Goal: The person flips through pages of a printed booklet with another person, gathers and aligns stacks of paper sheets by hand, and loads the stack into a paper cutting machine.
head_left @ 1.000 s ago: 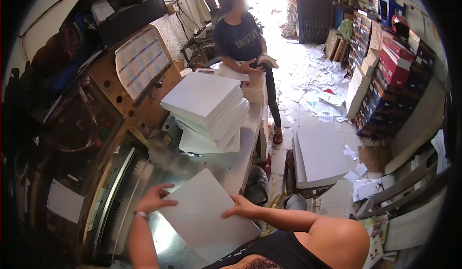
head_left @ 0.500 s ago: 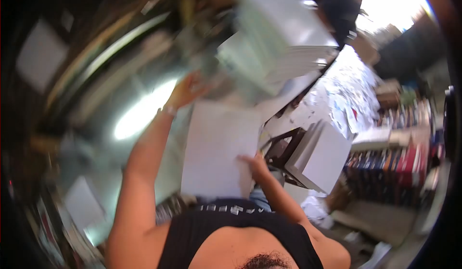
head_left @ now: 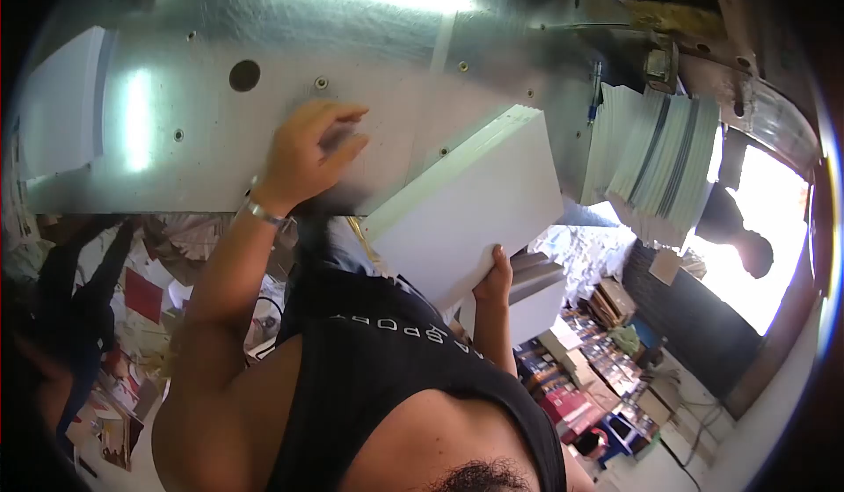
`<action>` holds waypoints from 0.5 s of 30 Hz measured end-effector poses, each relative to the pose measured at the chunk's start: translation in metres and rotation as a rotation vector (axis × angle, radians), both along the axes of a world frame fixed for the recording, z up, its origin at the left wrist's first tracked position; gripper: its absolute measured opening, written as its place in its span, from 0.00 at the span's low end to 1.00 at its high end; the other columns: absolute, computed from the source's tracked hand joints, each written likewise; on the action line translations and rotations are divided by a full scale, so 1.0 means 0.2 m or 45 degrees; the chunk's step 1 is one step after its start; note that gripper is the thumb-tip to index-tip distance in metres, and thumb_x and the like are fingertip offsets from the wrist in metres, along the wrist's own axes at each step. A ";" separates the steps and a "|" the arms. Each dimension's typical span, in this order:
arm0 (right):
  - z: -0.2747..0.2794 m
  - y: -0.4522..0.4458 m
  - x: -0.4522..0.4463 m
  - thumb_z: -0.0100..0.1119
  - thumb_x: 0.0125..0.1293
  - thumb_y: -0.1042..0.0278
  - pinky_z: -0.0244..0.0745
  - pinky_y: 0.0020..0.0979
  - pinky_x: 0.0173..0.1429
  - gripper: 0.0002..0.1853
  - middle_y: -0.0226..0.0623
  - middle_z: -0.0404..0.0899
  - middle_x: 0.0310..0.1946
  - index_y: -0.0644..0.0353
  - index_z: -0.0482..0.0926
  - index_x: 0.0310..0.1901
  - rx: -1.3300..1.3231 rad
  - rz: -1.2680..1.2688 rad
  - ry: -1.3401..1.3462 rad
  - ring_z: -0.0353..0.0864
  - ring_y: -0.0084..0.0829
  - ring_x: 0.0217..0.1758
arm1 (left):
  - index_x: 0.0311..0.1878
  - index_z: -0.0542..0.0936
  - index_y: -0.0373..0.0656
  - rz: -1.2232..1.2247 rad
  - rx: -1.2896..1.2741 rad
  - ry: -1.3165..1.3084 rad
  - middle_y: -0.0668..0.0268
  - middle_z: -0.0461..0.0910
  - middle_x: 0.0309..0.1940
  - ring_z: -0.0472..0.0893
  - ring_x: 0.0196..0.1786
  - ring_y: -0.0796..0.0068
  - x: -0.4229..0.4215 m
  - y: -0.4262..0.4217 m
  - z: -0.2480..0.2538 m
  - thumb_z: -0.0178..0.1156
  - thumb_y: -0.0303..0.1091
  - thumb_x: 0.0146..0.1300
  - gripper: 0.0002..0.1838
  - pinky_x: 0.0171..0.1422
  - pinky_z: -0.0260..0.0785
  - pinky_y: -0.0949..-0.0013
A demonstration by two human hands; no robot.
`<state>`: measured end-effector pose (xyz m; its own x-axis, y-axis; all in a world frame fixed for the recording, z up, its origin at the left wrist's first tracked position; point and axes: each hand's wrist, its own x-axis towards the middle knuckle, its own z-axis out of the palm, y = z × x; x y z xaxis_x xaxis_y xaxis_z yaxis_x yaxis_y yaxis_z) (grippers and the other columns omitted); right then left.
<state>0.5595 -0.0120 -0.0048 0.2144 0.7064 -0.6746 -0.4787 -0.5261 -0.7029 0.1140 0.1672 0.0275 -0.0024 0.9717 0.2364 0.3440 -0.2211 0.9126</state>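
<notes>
My right hand [head_left: 495,276] grips the lower right edge of a thick stack of white paper [head_left: 466,202], thumb on top. The stack lies tilted, its far corner over the metal table [head_left: 387,118] and its near corner close to my shirt. Its long upper left side looks pale green. Just left of the stack, my left hand [head_left: 312,153] hovers over the table's near edge. Its fingers are half bent, with thumb and fingers apart and nothing between them. The fingers of my right hand beneath the stack are hidden.
Another white paper stack [head_left: 66,109] stands at the table's left end. Several piled stacks [head_left: 659,153] and a pen [head_left: 595,92] are at the right. Below are a further white stack [head_left: 527,303], bundled books [head_left: 571,369] and loose paper scraps [head_left: 585,250]. People show at both sides.
My view has swung, bringing the metal table across the top. The stack under my right hand now lies tilted to the right. My left hand stays empty, now nearer the table's front edge.
</notes>
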 end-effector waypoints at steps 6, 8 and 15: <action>0.06 0.04 0.00 0.69 0.70 0.53 0.77 0.51 0.73 0.34 0.47 0.82 0.64 0.65 0.73 0.71 -0.062 -0.028 0.089 0.82 0.50 0.66 | 0.52 0.87 0.44 0.033 0.101 0.030 0.63 0.88 0.42 0.87 0.45 0.59 0.03 0.03 0.00 0.74 0.36 0.62 0.16 0.51 0.79 0.62; 0.07 0.05 0.01 0.69 0.70 0.53 0.77 0.52 0.73 0.35 0.47 0.82 0.65 0.65 0.73 0.71 -0.127 -0.065 0.139 0.82 0.50 0.66 | 0.52 0.87 0.45 0.025 0.105 0.039 0.63 0.88 0.42 0.87 0.45 0.58 0.03 0.02 0.00 0.74 0.37 0.62 0.16 0.51 0.79 0.61; -0.01 0.03 0.07 0.52 0.81 0.46 0.75 0.58 0.74 0.33 0.51 0.77 0.70 0.62 0.68 0.76 -0.037 0.061 0.121 0.78 0.54 0.71 | 0.51 0.87 0.45 0.007 0.102 0.111 0.63 0.88 0.41 0.86 0.46 0.59 0.04 0.01 -0.02 0.73 0.38 0.62 0.15 0.52 0.79 0.59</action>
<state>0.5734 -0.0059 -0.0063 0.1150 0.6942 -0.7106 -0.5163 -0.5694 -0.6398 0.1219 0.1700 0.0236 0.0164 0.9496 0.3129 0.4224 -0.2902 0.8587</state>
